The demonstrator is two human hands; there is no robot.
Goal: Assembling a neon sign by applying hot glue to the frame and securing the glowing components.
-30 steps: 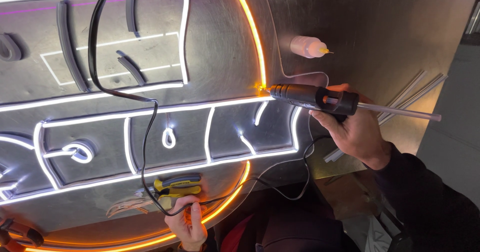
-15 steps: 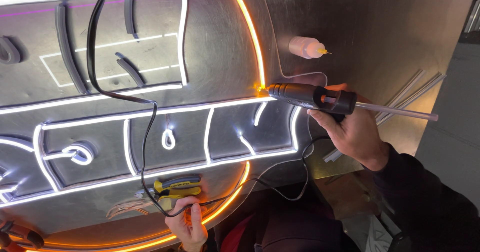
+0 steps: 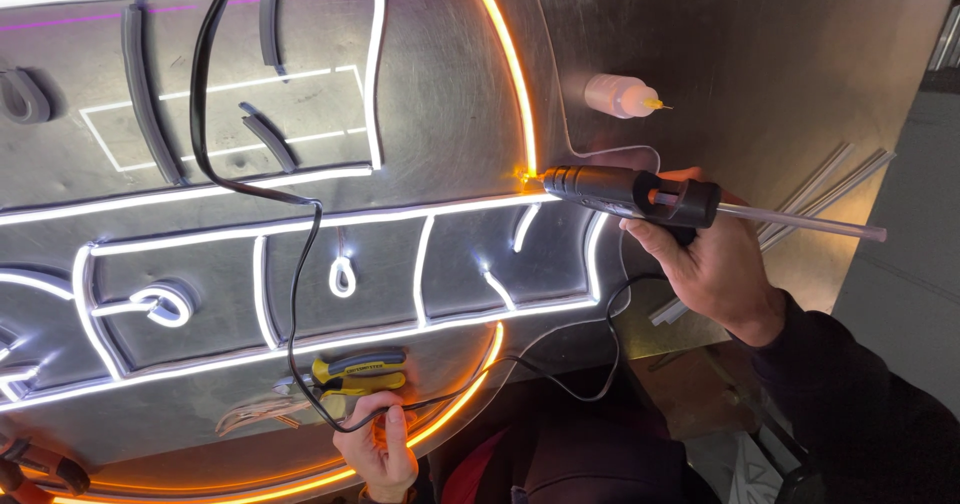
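- Glue gun (image 3: 625, 192) lies level over the sign, its nozzle touching the glowing orange strip (image 3: 510, 74) at the panel's edge.
- Right hand (image 3: 715, 264) is wrapped around the gun's grip, a clear glue stick (image 3: 810, 223) jutting out behind it.
- Left hand (image 3: 380, 449), down at the lower rim, pinches the black cable (image 3: 300, 264).
- Yellow-handled pliers (image 3: 358, 372) lie just above that hand.
- A small squeeze bottle (image 3: 620, 96) lies on the metal table (image 3: 760, 54) above the gun.

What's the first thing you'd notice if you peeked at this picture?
The glowing sign fills the left and middle, with white lit lines and an orange curve round its edge. At the right, the right hand holds a black glue gun, its tip at the orange strip. Low down, the left hand pinches a black cable.
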